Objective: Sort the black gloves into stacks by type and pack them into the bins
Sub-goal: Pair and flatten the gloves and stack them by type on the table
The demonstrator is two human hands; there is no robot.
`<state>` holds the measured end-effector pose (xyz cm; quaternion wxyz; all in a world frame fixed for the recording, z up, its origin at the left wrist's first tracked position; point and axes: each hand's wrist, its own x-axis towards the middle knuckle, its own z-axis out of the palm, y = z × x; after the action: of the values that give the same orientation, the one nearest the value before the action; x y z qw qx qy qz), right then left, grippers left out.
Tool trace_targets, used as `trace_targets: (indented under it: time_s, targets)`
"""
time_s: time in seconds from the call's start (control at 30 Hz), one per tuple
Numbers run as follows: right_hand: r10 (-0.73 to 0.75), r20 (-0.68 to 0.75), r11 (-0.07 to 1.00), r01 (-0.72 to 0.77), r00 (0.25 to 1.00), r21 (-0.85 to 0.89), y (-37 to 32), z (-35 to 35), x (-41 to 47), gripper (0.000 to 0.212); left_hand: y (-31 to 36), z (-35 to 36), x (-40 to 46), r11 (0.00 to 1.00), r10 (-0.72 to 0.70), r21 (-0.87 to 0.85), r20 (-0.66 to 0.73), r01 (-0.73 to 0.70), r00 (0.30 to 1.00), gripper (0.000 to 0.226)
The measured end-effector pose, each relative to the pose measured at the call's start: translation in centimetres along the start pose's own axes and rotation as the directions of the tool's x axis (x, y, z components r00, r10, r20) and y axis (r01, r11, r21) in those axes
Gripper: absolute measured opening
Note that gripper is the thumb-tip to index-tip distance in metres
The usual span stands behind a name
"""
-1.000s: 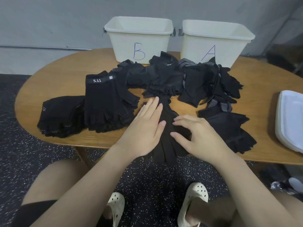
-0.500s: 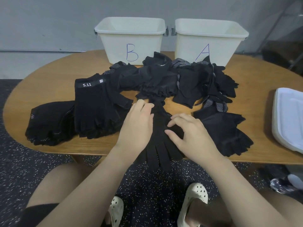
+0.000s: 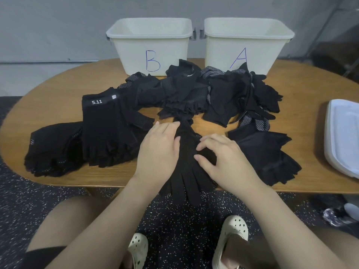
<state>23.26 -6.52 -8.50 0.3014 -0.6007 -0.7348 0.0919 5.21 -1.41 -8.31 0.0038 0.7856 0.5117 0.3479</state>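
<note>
A stack of black full-finger gloves [image 3: 187,171] lies at the table's front edge, its fingers hanging over the edge. My left hand [image 3: 159,150] rests flat on its left side. My right hand [image 3: 223,158] touches its right side with bent fingers. A stack of fingerless gloves marked 5.11 [image 3: 106,129] lies to the left, beside another dark stack [image 3: 52,148]. A fingerless pile [image 3: 266,154] sits to the right. An unsorted heap of black gloves [image 3: 204,94] spreads in front of two cream bins, B [image 3: 151,45] and A [image 3: 246,43].
The oval wooden table [image 3: 48,90] carries everything. A white lid or tray [image 3: 342,136] lies at the right edge. Below the table are my knees, white clogs and a dark speckled floor. A grey wall stands behind the bins.
My left hand slid back toward me along the full-finger stack and its fingers drew together. My right hand stayed on the stack's right side. The view shifted slightly right.
</note>
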Motion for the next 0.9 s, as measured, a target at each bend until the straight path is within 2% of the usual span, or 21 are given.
trace_targets:
  time_s: [0.27,0.5,0.73,0.9]
  targets:
    - [0.018,0.029,1.0,-0.018,0.999,0.007,-0.1,-0.3,-0.1,0.016,-0.6,0.1,0.3,1.0,0.006,0.013,0.07,-0.007,0.998,0.031]
    - [0.023,0.043,1.0,-0.024,0.999,0.004,-0.2,-0.4,-0.1,0.016,-0.4,-0.3,0.3,1.0,0.018,-0.025,0.043,-0.017,0.999,0.017]
    - [0.028,0.05,0.999,-0.029,0.998,0.018,-0.3,-0.6,-0.1,0.015,-0.4,-0.9,0.7,0.992,0.123,-0.043,0.042,-0.122,0.991,0.01]
    - [0.008,0.011,1.0,-0.008,1.0,-0.031,-0.4,-0.7,-0.5,0.017,-0.2,-1.9,1.8,0.988,0.155,0.008,0.14,-0.157,0.978,0.016]
